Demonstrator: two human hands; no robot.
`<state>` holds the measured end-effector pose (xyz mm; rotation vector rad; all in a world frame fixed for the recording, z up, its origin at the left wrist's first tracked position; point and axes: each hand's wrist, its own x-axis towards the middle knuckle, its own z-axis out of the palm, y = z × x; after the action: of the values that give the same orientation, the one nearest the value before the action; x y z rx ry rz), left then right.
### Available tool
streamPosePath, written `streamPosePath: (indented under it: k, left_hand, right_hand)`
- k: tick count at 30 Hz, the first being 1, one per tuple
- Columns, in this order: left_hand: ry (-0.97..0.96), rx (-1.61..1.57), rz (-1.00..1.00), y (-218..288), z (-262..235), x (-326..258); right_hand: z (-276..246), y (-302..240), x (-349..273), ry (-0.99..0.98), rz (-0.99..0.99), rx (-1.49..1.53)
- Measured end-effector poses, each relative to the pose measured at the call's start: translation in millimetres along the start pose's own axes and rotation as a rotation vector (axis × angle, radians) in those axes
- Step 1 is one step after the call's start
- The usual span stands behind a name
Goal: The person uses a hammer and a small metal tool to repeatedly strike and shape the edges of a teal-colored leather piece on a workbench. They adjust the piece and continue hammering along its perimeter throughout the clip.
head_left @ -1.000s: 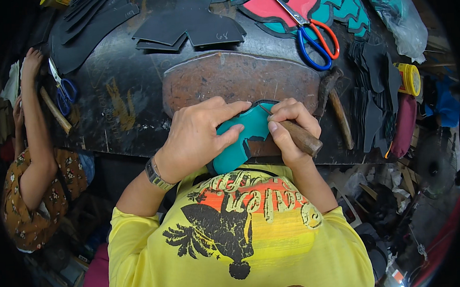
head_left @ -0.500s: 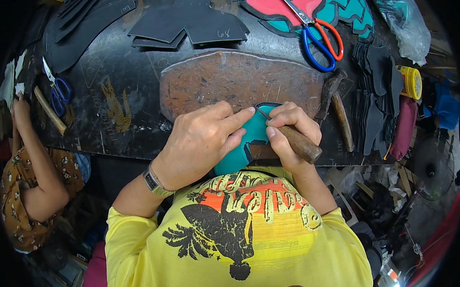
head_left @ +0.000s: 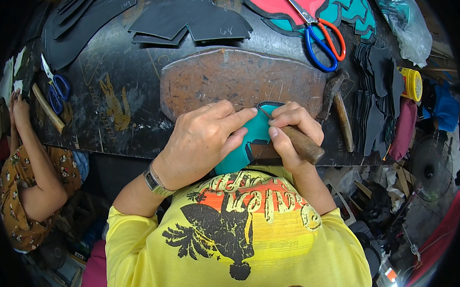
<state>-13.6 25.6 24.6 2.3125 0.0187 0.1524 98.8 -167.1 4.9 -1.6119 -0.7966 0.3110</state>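
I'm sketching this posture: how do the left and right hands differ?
The right hand grips a wooden-handled tool; the left hand holds no visible tool. The left hand's index finger stretches out; the right hand's fingers curl. The left hand has a watch at its wrist; the right hand's is bare. Both are ungloved, at the teal piece.

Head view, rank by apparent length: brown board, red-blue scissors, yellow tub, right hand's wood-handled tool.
1. Brown board
2. Red-blue scissors
3. Wood-handled tool, partly covered; nearness may enlarge it
4. Yellow tub
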Motion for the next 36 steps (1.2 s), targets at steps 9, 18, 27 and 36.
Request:
streamPosePath:
  k: [9, 18, 27, 36]
  left_hand:
    - [-0.039, -0.030, -0.020, 1.3, -2.3, 0.1]
    - [-0.033, -0.035, -0.022, 0.9, -1.9, 0.5]
    - [-0.027, -0.038, -0.015, 0.9, -2.1, 1.0]
    - [-0.022, -0.041, -0.017, 0.4, -1.9, 0.8]
  right_hand:
    - [0.3, 1.1, -0.3, -0.041, -0.035, -0.038]
    - [0.3, 2.6, 0.8, -0.025, -0.047, -0.049]
    - [0.7, 1.4, -0.2, -0.037, -0.025, -0.020]
    - [0.7, 2.6, -0.9, -0.045, -0.052, -0.053]
